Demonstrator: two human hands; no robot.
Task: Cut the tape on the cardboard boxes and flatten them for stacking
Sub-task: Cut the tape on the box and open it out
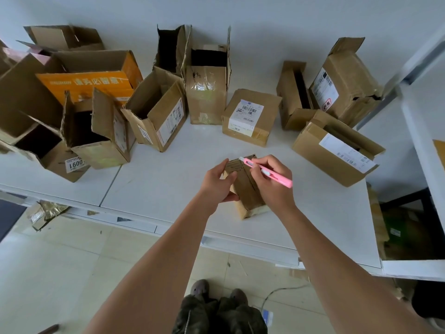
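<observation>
The right hand (269,182) fingers are wrapping a pink utility knife (267,171) pen-fashion, its tip resting at the far top edge of a small cardboard box (245,189) standing near the front of the white surface (154,186). The left hand (216,183) fingers are clamping that box's left side, thumb lying across the top close to the blade line. Whether the blade is extended cannot be told; the tip is blurred. Risk: a cut drawn toward the body is likely running past the left thumb, and a slip could nick it or tip the light box. More opened boxes (156,109) are standing behind, well apart.
</observation>
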